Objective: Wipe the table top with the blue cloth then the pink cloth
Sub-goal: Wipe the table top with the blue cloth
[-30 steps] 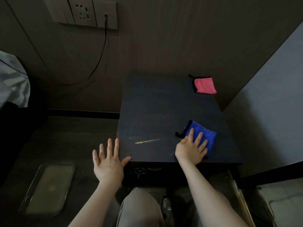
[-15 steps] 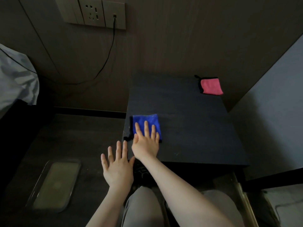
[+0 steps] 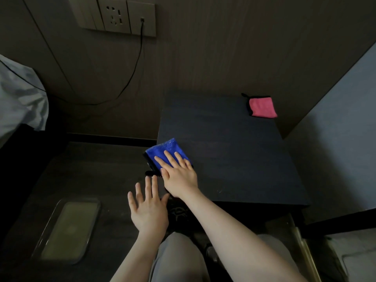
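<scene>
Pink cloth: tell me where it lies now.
The pink cloth lies untouched at the far right corner of the table top, well apart from the blue cloth under the right hand.

The folded blue microfibre cloth (image 3: 165, 152), a second ago near the right front of the dark wooden table top (image 3: 234, 151), now lies at the left edge, a corner hanging past it. The right hand (image 3: 179, 176), flat on the cloth, crosses leftward with it. The yellowish streak near the front edge no longer shows.

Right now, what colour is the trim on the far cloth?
Black, edging the pink cloth; head view.
</scene>
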